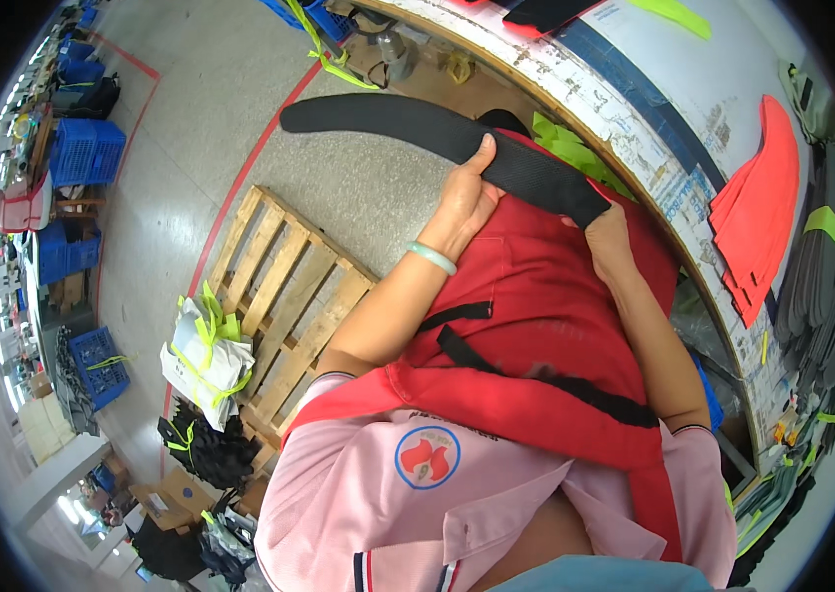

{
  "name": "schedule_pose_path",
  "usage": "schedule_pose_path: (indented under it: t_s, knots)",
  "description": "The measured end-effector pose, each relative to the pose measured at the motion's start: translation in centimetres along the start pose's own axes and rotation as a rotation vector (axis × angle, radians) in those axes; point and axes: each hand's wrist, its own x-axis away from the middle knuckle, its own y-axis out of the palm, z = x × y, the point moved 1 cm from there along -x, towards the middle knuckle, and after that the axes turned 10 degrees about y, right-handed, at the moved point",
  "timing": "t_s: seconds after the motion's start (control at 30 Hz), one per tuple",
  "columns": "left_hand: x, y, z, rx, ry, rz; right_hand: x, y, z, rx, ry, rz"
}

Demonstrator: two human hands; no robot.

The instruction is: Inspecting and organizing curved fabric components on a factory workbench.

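Observation:
A long, curved black padded strap piece (pixel 388 116), with a mesh-like surface on its right part, stretches across the space above my lap. My left hand (pixel 469 192) grips its middle from the near side, thumb on top. At the strap piece's right end, my right hand (pixel 607 240) is closed on the corner; its fingertips are partly hidden underneath. A thin strip of red shows along the strap piece's edge by my right hand. Below both hands spreads the red apron (pixel 546 296) that I wear. The strap piece's far left end hangs free over the floor.
To the right, a worn worktable (pixel 679 183) carries a stack of curved red fabric pieces (pixel 758 202) and bundled dark grey strap pieces (pixel 822 266). At left lie a wooden pallet (pixel 284 281), a white tied bundle (pixel 205 355) and black bundled pieces (pixel 210 444). Blue crates (pixel 87 151) stand farther off.

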Motion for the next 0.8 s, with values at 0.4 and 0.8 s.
schedule_pose_path:
  t_s: [0.4,0.8]
  knots:
    - [-3.9,-11.9,13.3,-0.382,0.465,0.427,2.4,-2.2,1.5,-0.072,-0.050,0.000]
    - [-3.8,-12.3,13.1,-0.261,0.484,0.559,5.1,-2.0,0.7,-0.198,-0.021,-0.107]
